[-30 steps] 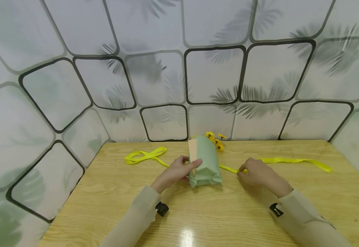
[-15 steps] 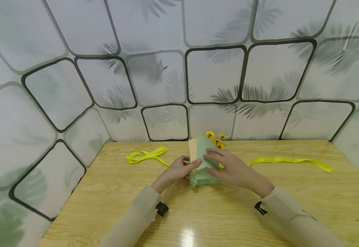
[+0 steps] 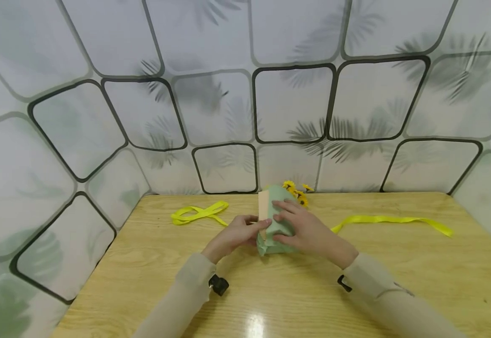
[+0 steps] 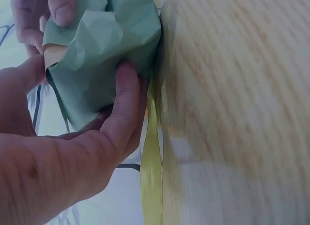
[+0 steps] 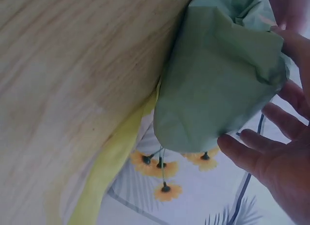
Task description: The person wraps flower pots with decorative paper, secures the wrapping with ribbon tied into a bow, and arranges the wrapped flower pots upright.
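A small bouquet wrapped in pale green paper (image 3: 277, 194) lies on the table, with a peach strip (image 3: 263, 206) along its left side. Yellow flowers (image 3: 302, 200) poke out at its far end. My left hand (image 3: 232, 237) grips the left side of the wrap, thumb on top; in the left wrist view its fingers curl against the crumpled paper (image 4: 92, 65). Over the right side, my right hand (image 3: 310, 232) rests with spread fingers on the paper. A yellow ribbon (image 5: 111, 162) passes under the bundle, its middle hidden.
Left of the bouquet, the ribbon forms a loose loop (image 3: 192, 216); its other end (image 3: 391, 219) trails to the right across the wooden table (image 3: 271, 291). A patterned cloth wall (image 3: 228, 112) rises right behind the table's far edge.
My right hand has let go of the ribbon on the right and moved left onto the wrapped bouquet. My left hand keeps its grip, and the bouquet has barely shifted.
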